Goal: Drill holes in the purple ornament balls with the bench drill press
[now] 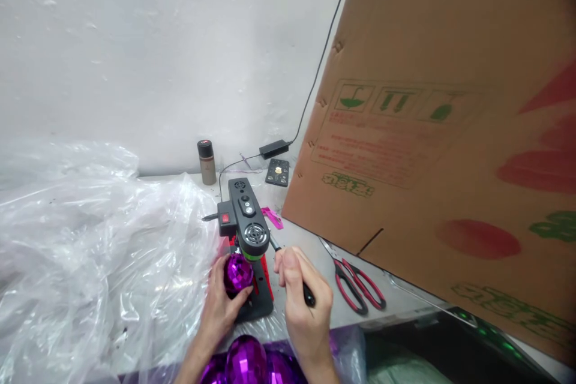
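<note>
My left hand is wrapped round a purple mirrored ball, which sits under the head of a small black bench machine on its dark base plate. My right hand is closed on the machine's black lever handle, which runs up to the machine's right side. More purple mirrored balls lie at the near edge, below both hands.
Crumpled clear plastic sheet covers the left. A big cardboard box leans on the right. Red-handled scissors lie right of my hand. A small grey bottle, a black power adapter and a dark circuit board sit by the wall.
</note>
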The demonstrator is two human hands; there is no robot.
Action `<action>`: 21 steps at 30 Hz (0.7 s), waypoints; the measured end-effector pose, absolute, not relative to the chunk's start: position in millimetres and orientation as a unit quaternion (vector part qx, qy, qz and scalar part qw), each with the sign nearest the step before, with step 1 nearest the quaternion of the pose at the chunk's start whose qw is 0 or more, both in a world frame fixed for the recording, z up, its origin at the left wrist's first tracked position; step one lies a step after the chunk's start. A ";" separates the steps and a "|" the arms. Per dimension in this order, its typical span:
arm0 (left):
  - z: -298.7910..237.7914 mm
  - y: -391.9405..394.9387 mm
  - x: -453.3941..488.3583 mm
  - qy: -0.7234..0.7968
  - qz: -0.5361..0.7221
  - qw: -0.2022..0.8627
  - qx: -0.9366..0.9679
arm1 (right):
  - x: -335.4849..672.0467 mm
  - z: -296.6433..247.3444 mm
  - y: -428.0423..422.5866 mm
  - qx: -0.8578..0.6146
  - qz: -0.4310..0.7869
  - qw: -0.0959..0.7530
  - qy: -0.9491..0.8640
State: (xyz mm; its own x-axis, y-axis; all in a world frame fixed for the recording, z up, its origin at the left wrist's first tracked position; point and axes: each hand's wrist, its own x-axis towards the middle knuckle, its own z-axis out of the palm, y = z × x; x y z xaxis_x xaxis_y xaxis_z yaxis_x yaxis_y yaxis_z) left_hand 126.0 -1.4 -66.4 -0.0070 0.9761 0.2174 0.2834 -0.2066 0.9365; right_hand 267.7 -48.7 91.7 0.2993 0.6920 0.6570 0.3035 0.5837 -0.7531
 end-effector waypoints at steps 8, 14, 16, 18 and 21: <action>-81.4 -11.1 137.9 0.517 0.484 0.236 0.666 | 268.0 85.8 -49.1 -0.429 0.168 0.684 -0.565; -72.0 -13.3 146.5 0.516 0.471 0.374 0.610 | 267.4 87.7 -51.3 -0.429 0.174 0.687 -0.560; -68.0 -11.3 148.5 0.521 0.473 0.393 0.592 | 267.4 88.2 -51.2 -0.429 0.169 0.688 -0.560; -66.3 -9.8 149.6 0.520 0.467 0.399 0.593 | 267.2 88.7 -50.8 -0.428 0.167 0.690 -0.559; -67.4 -8.5 150.3 0.526 0.466 0.395 0.591 | 266.7 89.1 -50.2 -0.430 0.168 0.690 -0.558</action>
